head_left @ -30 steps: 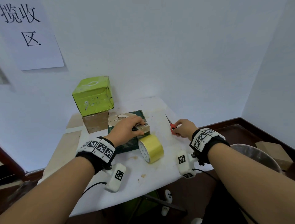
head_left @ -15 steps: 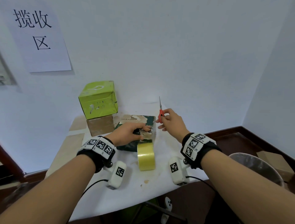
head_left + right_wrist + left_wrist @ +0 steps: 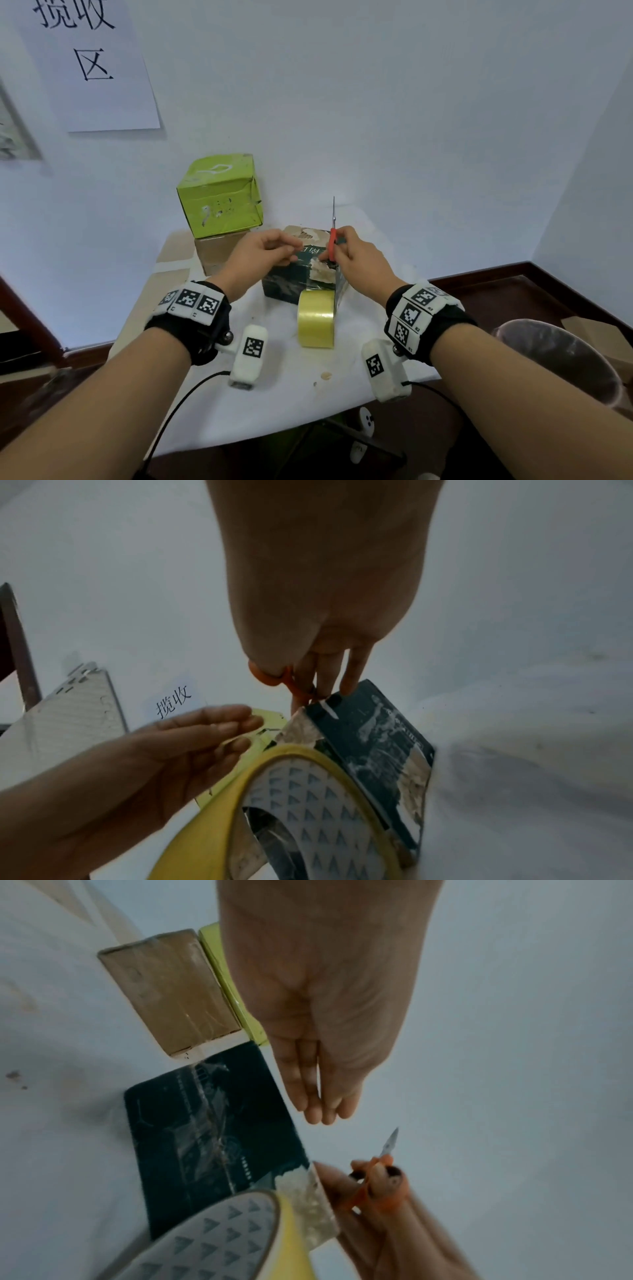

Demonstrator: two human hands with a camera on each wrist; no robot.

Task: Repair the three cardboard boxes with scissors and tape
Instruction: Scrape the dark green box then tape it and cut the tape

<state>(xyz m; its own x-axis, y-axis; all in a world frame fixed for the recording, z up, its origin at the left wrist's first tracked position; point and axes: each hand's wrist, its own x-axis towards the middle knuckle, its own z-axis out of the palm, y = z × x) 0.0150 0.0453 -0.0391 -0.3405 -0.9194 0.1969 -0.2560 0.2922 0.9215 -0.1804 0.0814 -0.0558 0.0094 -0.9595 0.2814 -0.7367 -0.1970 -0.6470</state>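
Observation:
A dark green box (image 3: pixel 291 284) with a torn near top corner lies on the white table (image 3: pixel 274 404). A yellow tape roll (image 3: pixel 315 318) stands on edge against its near side. My right hand (image 3: pixel 346 253) grips red scissors (image 3: pixel 332 240), blades closed and pointing up, while its fingertips touch the torn corner (image 3: pixel 301 723). Relaxed and holding nothing, my left hand (image 3: pixel 270 250) hovers over the box; its fingers (image 3: pixel 315 1096) are straight. A light green box (image 3: pixel 219 195) is stacked on a brown taped box (image 3: pixel 215 250) at the back left.
The table stands in a wall corner, and a paper sign (image 3: pixel 92 65) hangs on the wall to the left. A round bin (image 3: pixel 555 359) and a cardboard box (image 3: pixel 599 335) are on the floor to the right. The table's near edge is just below my wrists.
My right hand picked the scissors up from the table at the right and carried them to the dark box's near corner. My left hand lifted off the box top.

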